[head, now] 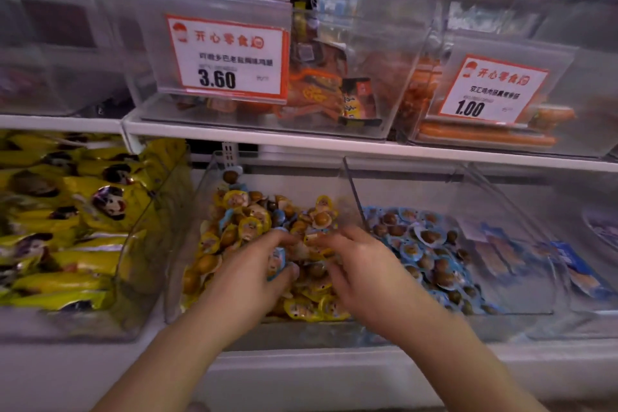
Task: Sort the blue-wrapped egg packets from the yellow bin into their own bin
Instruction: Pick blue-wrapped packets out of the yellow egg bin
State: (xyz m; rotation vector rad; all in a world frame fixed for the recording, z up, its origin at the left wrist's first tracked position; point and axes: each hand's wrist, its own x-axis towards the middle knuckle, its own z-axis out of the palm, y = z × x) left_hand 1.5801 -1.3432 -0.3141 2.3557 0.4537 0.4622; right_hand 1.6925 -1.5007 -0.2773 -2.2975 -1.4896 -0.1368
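In the head view, both hands are working in the yellow bin (207, 197). The left hand (254, 274) is curling round a blue packet (277, 262); the right hand (359, 273) is digging with bent fingers, and whether it is holding anything I cannot tell. A few blue packets are showing at the far left of the pile, so sorting looks unfinished. The blue bin (354, 191), just right, is already filling. A clear divider is standing between them, with the shelf (301, 140) overhanging.

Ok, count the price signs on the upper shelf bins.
2. The 3.60 price sign hangs on the front of the middle upper bin; the 1.00 price sign on the bin to its right. Others may lie outside the frame.
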